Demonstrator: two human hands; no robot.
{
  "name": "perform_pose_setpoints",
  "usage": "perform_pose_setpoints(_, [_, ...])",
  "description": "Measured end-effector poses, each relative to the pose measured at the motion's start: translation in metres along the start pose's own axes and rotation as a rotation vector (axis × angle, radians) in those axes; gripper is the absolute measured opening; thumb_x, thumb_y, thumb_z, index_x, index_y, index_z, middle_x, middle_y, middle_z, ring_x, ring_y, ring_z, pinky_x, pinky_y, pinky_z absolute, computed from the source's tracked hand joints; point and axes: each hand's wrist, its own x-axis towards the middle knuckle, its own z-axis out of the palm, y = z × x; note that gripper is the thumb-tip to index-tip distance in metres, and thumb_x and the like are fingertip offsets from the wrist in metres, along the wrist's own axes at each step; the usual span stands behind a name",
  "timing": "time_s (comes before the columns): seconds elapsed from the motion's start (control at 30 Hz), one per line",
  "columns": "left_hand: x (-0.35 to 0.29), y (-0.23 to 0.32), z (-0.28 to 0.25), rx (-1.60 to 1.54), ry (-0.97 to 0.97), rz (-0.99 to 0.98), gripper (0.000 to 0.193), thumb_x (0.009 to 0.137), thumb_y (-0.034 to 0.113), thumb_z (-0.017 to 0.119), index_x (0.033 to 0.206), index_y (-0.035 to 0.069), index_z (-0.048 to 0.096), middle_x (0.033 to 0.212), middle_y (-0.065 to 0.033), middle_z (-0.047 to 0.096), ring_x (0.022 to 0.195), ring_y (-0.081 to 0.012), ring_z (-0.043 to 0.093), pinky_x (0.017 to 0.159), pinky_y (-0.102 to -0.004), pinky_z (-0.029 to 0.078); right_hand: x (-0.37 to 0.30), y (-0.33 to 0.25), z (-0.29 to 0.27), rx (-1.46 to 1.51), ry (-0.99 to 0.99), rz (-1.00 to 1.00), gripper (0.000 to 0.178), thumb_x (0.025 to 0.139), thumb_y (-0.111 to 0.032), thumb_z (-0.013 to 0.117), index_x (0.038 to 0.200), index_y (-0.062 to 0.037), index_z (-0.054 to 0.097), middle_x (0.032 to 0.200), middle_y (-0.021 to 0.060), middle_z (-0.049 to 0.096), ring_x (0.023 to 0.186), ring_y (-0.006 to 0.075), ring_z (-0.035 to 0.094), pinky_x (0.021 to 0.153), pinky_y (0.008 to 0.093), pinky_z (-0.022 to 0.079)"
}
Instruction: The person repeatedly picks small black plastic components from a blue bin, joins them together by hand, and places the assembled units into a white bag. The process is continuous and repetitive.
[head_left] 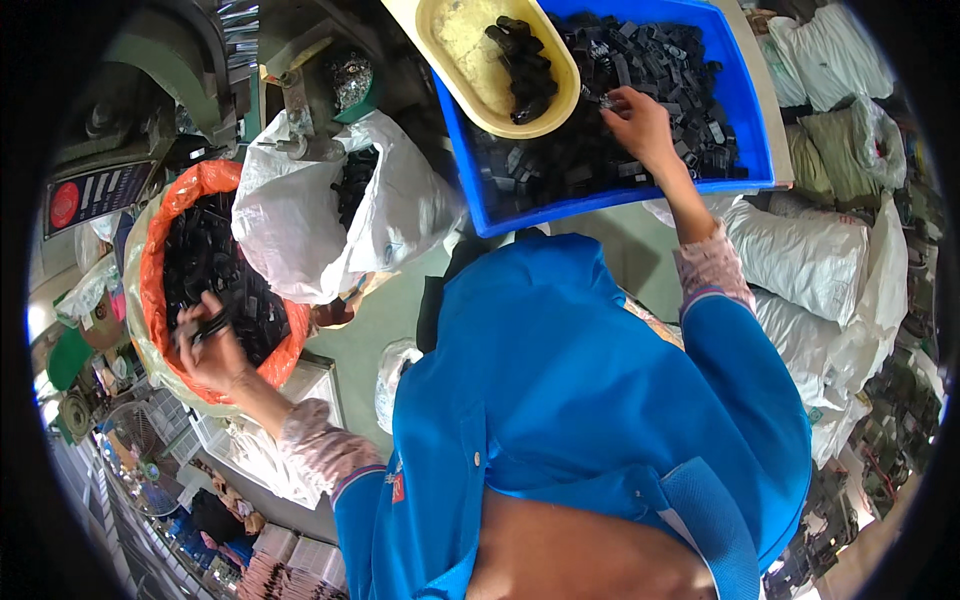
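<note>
My right hand [645,128] reaches over a blue bin [765,150] heaped with small black plastic parts [660,60]. Its thumb and fingertips are pinched on a small part with a shiny, light end [606,101]. To the left, my left hand [215,350] is over the near side of an orange-lined sack [157,250] full of black parts [215,240]. Motion blurs this hand, but its fingers look curled round a dark plastic part [212,322]. A yellow tub [455,40] rests across the bin's left side, with a clump of black parts [522,70] inside.
A white sack [295,210] with dark parts stands between the orange-lined sack and the bin, beneath a machine fixture [300,110]. A green scoop-like container [355,90] holds small shiny pieces. Stuffed white sacks [800,255] are stacked at right. A fan [135,440] stands at lower left.
</note>
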Motion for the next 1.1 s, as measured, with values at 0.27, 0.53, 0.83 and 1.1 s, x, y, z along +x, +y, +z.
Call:
perform_pose_setpoints(0.27, [-0.085, -0.301, 0.190, 0.542, -0.335, -0.677, 0.026, 0.085, 0.006, 0.071, 0.109, -0.002, 0.062, 0.078, -0.0047, 0.064, 0.062, -0.0122, 0.060, 0.055, -0.0255, 0.048, -0.026, 0.001, -0.047, 0.993, -0.238, 0.378, 0.032, 0.090, -0.004, 0.059, 0.119, 0.0087, 0.059, 0.102, 0.0179, 0.068, 0.090, 0.0221, 0.069, 0.076, 0.0302, 0.057])
perform_pose_setpoints(0.53, [-0.089, -0.396, 0.240, 0.669, -0.586, -0.849, 0.029, 0.085, 0.008, 0.072, 0.111, -0.003, 0.065, 0.092, -0.0082, 0.070, 0.077, -0.0143, 0.066, 0.067, -0.0270, 0.054, -0.052, -0.027, -0.075, 1.495, -0.491, 0.397, 0.032, 0.092, -0.004, 0.052, 0.122, 0.0092, 0.056, 0.101, 0.0187, 0.068, 0.087, 0.0225, 0.068, 0.079, 0.0297, 0.056])
perform_pose_setpoints(0.83, [-0.100, -0.415, 0.246, 0.685, -0.557, -0.878, 0.018, 0.085, 0.008, 0.073, 0.099, -0.002, 0.067, 0.086, -0.0094, 0.069, 0.076, -0.0163, 0.067, 0.067, -0.0291, 0.056, -0.063, -0.030, -0.066, 1.155, -0.367, 0.351, 0.025, 0.093, -0.021, 0.066, 0.107, 0.0008, 0.066, 0.094, 0.0059, 0.068, 0.080, 0.0118, 0.065, 0.071, 0.0263, 0.055])
perform_pose_setpoints(1.1, [-0.100, -0.437, 0.244, 0.558, -0.412, -0.958, 0.018, 0.086, 0.007, 0.070, 0.100, -0.002, 0.066, 0.089, -0.0105, 0.069, 0.075, -0.0191, 0.068, 0.069, -0.0324, 0.058, -0.064, -0.010, -0.079, 0.898, -0.351, 0.222, 0.025, 0.093, -0.017, 0.064, 0.110, 0.0019, 0.065, 0.090, 0.0063, 0.068, 0.081, 0.0110, 0.064, 0.068, 0.0247, 0.052])
